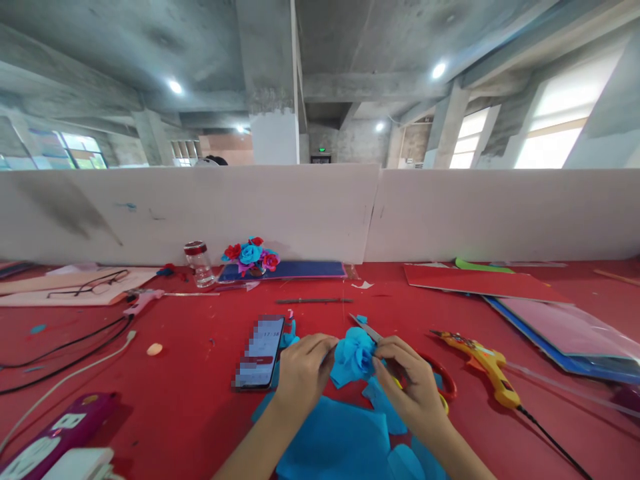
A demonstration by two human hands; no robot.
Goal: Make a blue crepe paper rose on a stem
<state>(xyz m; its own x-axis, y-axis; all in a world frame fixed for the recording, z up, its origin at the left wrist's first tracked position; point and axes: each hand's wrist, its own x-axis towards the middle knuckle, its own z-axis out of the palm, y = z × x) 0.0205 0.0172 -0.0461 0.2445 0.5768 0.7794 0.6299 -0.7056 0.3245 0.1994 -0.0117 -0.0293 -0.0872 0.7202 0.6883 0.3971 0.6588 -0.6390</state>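
Observation:
Between my two hands is a blue paper flower [356,353] with ruffled petals, held up over the table. My left hand [306,367] pinches its left edge. On the other side, the thumb and fingers of my right hand [407,373] close on its right edge. Blue paper [340,437] and cut blue pieces [385,403] lie below on the red table. Scissors with red handles [445,375] rest partly hidden behind my right hand, their blades [365,327] pointing up and left past the flower.
Left of my hands lies a phone [260,353]. A yellow glue gun [483,363] with a cord is at right, near stacked coloured sheets [565,327]. Further back stand a jar [200,265] and a paper bouquet [251,255], before a white partition [300,207]. A purple power strip [65,430] sits front left.

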